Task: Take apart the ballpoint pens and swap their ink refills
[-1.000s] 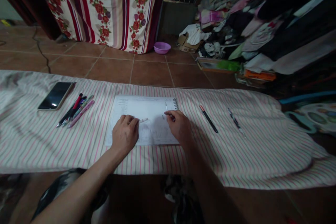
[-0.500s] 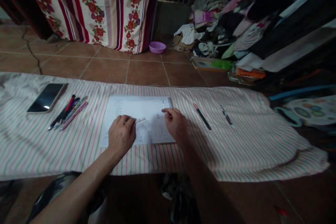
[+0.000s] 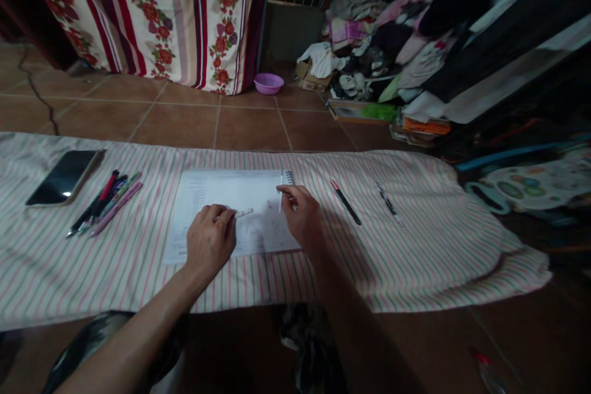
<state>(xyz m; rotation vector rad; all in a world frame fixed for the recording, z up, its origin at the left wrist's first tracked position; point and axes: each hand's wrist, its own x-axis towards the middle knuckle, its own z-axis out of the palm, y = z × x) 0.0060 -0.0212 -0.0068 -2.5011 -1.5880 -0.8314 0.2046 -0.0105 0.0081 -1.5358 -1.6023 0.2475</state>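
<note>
An open spiral-bound notebook (image 3: pixel 221 188) with printed or written pages lies in the middle of the striped cloth. My left hand (image 3: pixel 210 237) rests on its left half, fingers closed on a short white tube with dark marks (image 3: pixel 244 213). Over the right side of the page, near the spiral, my right hand (image 3: pixel 302 212) pinches a thin pale rod (image 3: pixel 280 200) between thumb and forefinger; the rod stands roughly upright in view. A tiny dark piece (image 3: pixel 269 204) lies on the page between the hands.
To the left are a phone (image 3: pixel 64 177) and a bundle of several pens (image 3: pixel 105 203). A black pen with an orange end (image 3: pixel 346 202) and a black-and-white pen (image 3: pixel 388 203) lie to the right. Beyond the cloth, a purple basin (image 3: pixel 268 84) stands on the tiled floor.
The whole view has shifted slightly, so things appear further left. In my right hand, the thin rod now reaches down below the fingertips. My left hand keeps hold of the white tube.
</note>
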